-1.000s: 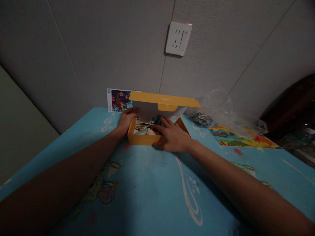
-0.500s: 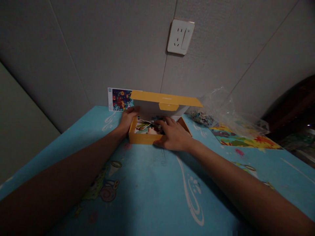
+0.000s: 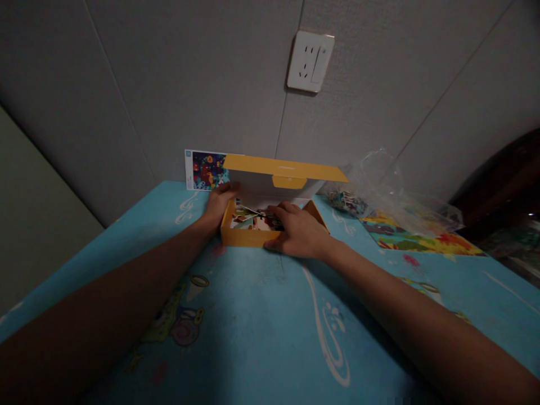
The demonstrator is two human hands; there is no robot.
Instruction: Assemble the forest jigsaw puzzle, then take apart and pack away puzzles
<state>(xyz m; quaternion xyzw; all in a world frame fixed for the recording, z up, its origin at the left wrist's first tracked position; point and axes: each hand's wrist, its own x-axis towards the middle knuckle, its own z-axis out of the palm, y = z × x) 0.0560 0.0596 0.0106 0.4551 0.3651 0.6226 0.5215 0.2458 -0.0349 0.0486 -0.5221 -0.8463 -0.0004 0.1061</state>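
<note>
A yellow cardboard box (image 3: 241, 238) stands on the table against the wall, its hinged lid (image 3: 270, 164) raised. Loose jigsaw puzzle pieces (image 3: 258, 223) lie inside in a jumble. My left hand (image 3: 219, 203) grips the box at its left back corner, by the lid. Over the right half of the box is my right hand (image 3: 300, 229), fingers apart and reaching down to the pieces, the thumb in front of the front wall. I see no piece lifted in it, and the hand covers part of the contents.
Behind the box on the left, a card with a colourful picture (image 3: 208, 171) leans on the wall. To the right lie a bag of small pieces (image 3: 346, 201), a crumpled clear plastic bag (image 3: 390, 194) and a bright picture sheet (image 3: 422, 239). A socket (image 3: 311, 62) sits on the wall above.
My right fingers have shifted slightly among the puzzle pieces, and some pieces at the left of the box have settled lower. My left hand and the box stay in place.
</note>
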